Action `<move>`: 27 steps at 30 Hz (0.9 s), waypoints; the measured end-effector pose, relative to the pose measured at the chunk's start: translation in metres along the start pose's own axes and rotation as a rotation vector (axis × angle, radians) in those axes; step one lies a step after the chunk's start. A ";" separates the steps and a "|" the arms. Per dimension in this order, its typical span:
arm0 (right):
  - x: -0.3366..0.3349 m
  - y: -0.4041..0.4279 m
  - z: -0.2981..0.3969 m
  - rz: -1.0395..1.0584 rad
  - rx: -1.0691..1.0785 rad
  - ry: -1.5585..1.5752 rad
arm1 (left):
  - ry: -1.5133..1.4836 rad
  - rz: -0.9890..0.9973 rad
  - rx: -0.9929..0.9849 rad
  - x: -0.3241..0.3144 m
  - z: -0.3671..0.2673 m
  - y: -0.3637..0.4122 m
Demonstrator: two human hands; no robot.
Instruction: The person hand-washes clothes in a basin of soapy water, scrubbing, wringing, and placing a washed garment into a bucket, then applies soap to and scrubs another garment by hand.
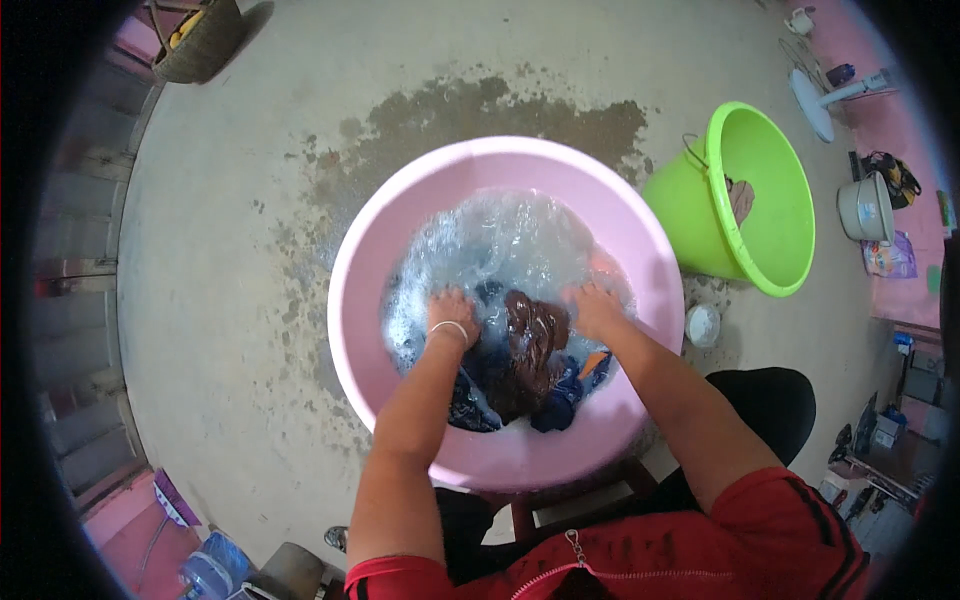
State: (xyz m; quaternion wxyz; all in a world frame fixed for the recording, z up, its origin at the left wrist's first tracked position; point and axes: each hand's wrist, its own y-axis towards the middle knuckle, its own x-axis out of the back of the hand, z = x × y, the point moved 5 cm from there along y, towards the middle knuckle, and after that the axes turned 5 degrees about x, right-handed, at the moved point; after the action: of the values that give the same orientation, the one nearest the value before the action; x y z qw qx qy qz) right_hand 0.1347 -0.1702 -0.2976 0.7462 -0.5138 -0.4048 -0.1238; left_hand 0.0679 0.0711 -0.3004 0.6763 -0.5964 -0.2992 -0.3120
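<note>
Before me stands a large pink plastic basin (405, 202) of cloudy, sudsy water (517, 225). Wet brown cloth (534, 337) lies bunched near its middle, with dark blue cloth (559, 405) beside and below it. My left hand (453, 313), with a pale bangle (450, 325) on the wrist, is at the water left of the brown cloth, its fingers partly spread. To the right of that cloth, my right hand (594, 306) reaches into the water; its fingertips are partly under the surface. Whether either hand touches cloth underwater is hidden. A small orange piece (592, 364) shows among the blue cloth.
A bright green bucket (682, 217) with brownish cloth inside stands right of the basin, a small white bowl (703, 325) below it. Wet patches mark the concrete floor (480, 112). A wicker basket (206, 45) sits top left; a grey-white bucket (862, 210) stands by the right wall.
</note>
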 end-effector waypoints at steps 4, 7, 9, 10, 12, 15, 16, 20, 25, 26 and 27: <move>-0.048 -0.017 -0.005 -0.007 -0.099 -0.003 | -0.035 0.203 -0.021 -0.022 0.006 -0.036; -0.087 -0.034 0.013 0.399 0.263 -0.465 | 0.035 0.415 -0.110 -0.027 0.004 -0.059; -0.096 -0.044 0.014 0.370 0.169 -0.361 | 0.005 0.446 -0.138 -0.029 -0.004 -0.073; -0.096 -0.047 0.015 0.373 0.171 -0.365 | -0.029 0.465 -0.168 -0.031 -0.009 -0.079; -0.084 -0.050 0.013 0.328 0.018 -0.212 | 0.004 0.418 -0.176 -0.045 -0.021 -0.093; -0.028 -0.050 0.017 -0.011 -0.080 0.005 | 0.041 0.384 -0.236 -0.059 -0.039 -0.105; -0.004 -0.054 0.025 -0.261 -0.027 0.080 | 0.072 0.385 -0.275 -0.054 -0.045 -0.108; 0.003 -0.039 0.081 -0.184 -0.047 0.470 | 0.099 0.390 -0.276 -0.069 -0.053 -0.103; -0.034 0.001 0.065 -0.125 -0.085 0.520 | -0.053 0.424 -0.226 -0.055 -0.059 -0.080; -0.032 0.004 0.059 -0.007 -0.040 0.695 | -0.131 0.404 -0.216 -0.051 -0.055 -0.074; -0.024 -0.002 0.060 0.002 -0.027 0.680 | -0.149 0.405 -0.203 -0.050 -0.045 -0.071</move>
State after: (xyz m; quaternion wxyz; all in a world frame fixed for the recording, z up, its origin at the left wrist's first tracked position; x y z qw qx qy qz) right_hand 0.0893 -0.1243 -0.3051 0.8317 -0.4533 -0.1306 -0.2929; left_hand -0.0173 0.0228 -0.3007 0.6376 -0.7307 -0.1895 -0.1538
